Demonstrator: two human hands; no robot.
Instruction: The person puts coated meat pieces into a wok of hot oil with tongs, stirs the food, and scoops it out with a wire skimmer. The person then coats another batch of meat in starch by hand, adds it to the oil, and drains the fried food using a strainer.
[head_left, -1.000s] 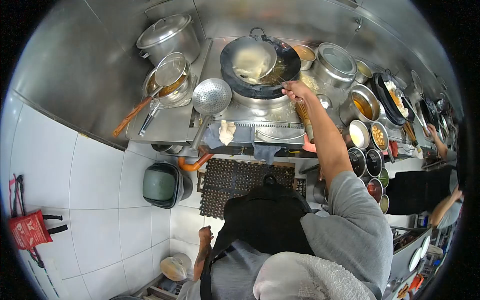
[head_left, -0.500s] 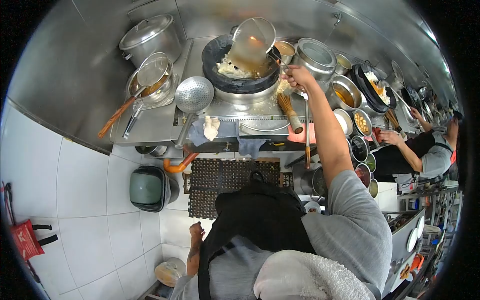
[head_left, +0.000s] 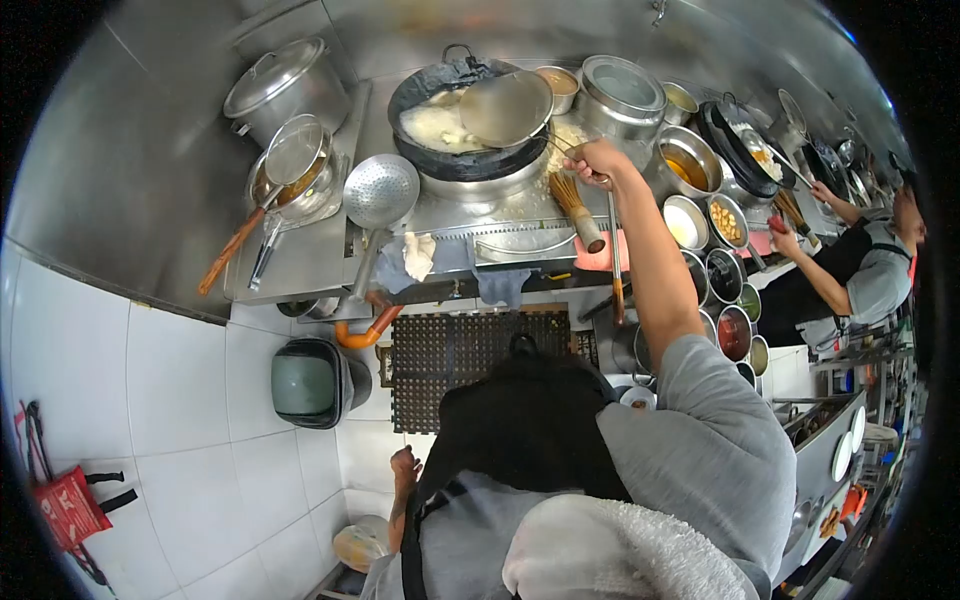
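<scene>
My right hand (head_left: 597, 163) is closed around the handle of a round mesh strainer (head_left: 506, 110), held over the right part of a black wok (head_left: 412, 148). Pale, foamy food (head_left: 438, 122) lies in the wok, partly hidden by the strainer. Below my right hand runs a metal rod with a wooden end (head_left: 617, 300); the hand covers where it joins. A bamboo brush (head_left: 577, 213) lies on the counter close to that hand. Low at my side hangs my left hand (head_left: 405, 464), with loosely bent fingers and nothing visible in it.
Left of the wok are a perforated skimmer (head_left: 381, 190), another strainer (head_left: 298, 150) over a bowl, and a lidded pot (head_left: 285, 85). Several metal containers (head_left: 688, 160) stand to the right. A co-worker (head_left: 835, 270) works at another wok (head_left: 735, 150). A bin (head_left: 308, 380) stands on the floor.
The strainer has lowered from a tilted, raised position and now sits flatter over the wok. Foam now covers the wok's contents. The view has shifted slightly, and the co-worker's near hand has lifted.
</scene>
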